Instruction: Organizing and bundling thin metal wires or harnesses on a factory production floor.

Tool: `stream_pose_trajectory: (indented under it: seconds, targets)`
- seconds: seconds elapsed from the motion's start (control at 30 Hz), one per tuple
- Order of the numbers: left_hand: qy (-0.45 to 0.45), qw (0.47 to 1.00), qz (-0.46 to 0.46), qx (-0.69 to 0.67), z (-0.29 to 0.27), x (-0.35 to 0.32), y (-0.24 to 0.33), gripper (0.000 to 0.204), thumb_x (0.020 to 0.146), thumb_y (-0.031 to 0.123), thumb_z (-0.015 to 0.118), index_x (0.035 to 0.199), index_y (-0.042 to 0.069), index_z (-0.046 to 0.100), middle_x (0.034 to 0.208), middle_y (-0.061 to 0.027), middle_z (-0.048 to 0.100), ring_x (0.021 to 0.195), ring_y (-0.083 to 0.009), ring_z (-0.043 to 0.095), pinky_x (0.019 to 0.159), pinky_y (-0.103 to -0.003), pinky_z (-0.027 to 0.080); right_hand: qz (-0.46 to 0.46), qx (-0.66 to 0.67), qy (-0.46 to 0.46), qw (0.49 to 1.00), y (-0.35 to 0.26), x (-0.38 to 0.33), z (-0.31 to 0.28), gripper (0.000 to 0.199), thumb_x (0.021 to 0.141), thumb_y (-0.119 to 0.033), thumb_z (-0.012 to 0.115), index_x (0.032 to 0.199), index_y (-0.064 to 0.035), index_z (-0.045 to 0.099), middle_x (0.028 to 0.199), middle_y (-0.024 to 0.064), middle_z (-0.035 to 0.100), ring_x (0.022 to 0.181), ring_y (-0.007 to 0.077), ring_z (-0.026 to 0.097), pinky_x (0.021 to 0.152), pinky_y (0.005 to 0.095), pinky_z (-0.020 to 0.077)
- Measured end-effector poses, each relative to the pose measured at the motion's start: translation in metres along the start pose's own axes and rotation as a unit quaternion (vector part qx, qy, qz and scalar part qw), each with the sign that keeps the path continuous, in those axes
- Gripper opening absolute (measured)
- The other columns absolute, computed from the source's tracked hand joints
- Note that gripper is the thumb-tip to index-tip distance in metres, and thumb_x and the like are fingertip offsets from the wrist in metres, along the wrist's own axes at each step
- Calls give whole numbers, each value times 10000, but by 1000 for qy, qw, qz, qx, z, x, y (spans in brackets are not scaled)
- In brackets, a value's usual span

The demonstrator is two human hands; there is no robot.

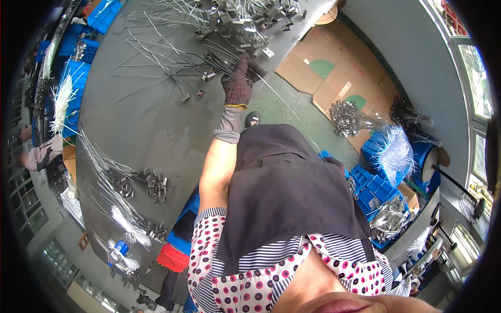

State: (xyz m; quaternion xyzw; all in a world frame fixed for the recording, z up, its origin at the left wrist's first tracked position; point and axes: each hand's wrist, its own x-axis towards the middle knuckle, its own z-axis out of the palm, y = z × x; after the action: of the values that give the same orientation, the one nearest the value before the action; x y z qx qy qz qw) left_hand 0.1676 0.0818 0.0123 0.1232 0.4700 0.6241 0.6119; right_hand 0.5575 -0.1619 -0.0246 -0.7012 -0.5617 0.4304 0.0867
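My left hand (238, 86), in a dark reddish knit glove, is closed around a bundle of dark cables (222, 63) at the table's right edge. The cables fan out to the left across the grey table (125, 120), some with small metal-cased connectors (200, 93) at their ends. A single pale wire (288, 103) runs from near this hand down to the right, past my apron. A small dark reddish patch beside the apron may be my right hand; its fingers are hidden.
A large pile of connectors with wires (235, 21) lies at the table's far end. Further cable bundles (148, 185) rest at the near left. Blue crates (373, 193) with wires stand on the right, beside flattened cardboard (308, 78). Another person (44, 154) is at the far left.
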Motion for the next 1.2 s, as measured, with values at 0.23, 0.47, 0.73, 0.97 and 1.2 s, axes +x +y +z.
stream_pose_trajectory:
  seconds: [0.23,0.47,0.73,0.97,1.2]
  targets:
    - [-47,998,-39,26,9,-37,-29,302,965,234,657,1149,-5,631,853,-98,684,715,-227,700,697,-448,625,-15,170,-45,984,-132,76,8,295,896,-265,679,1034,-9,726,814,136,715,721,178,672,683,330,529]
    - [23,1000,0,-14,-10,-21,16,269,951,235,667,1023,-24,667,805,-114,685,718,-224,707,655,-431,636,125,357,-147,914,-124,98,28,308,911,-248,670,1066,16,702,834,63,685,715,148,630,646,281,510]
    - [18,974,33,223,0,-36,-28,213,922,247,709,843,50,726,787,20,668,658,-63,561,646,-237,476,-83,323,-100,937,-266,162,30,548,951,-463,537,1206,15,618,1076,114,674,956,195,632,789,348,515]
    - [-102,830,232,497,-51,4,-6,331,885,66,639,1215,87,614,994,-100,729,769,-210,717,600,-345,536,-153,227,-88,958,-343,214,55,591,914,-492,588,1254,-9,596,1156,206,655,1009,273,658,817,382,524]
    - [234,779,126,568,-56,3,62,346,894,432,672,876,90,719,755,-92,700,706,-252,698,644,-373,520,-68,-116,132,982,-328,289,36,460,829,-406,705,1121,-51,689,1120,180,706,1022,346,681,907,400,533]
